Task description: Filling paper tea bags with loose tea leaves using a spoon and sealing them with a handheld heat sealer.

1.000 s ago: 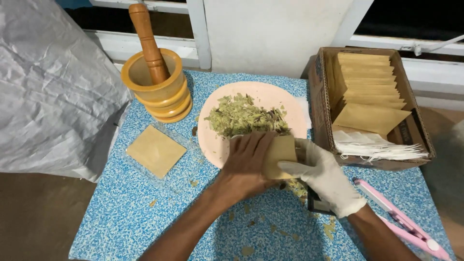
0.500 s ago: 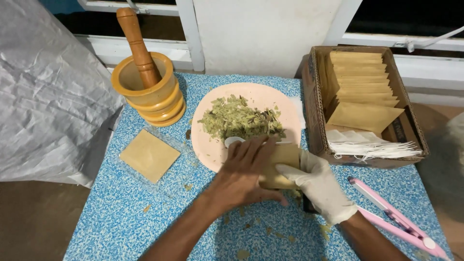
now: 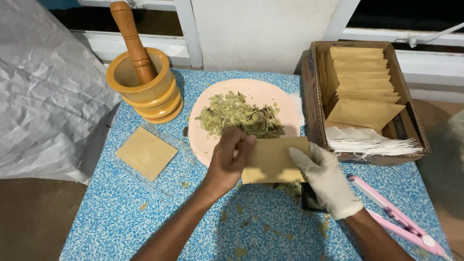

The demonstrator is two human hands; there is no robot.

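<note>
Both grips, left hand [image 3: 227, 159] & gloved right hand [image 3: 325, 171], pinched on brown pouch [image 3: 271, 161].

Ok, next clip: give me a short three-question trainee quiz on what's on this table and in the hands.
1. True or false: the right hand wears a white glove.
2. What do both hands hold between them?
3. The dried leaves lie on: A) the cardboard box B) the pink plate C) the wooden mortar

Key:
1. True; the left hand is bare.
2. A flat brown paper pouch.
3. B
</note>
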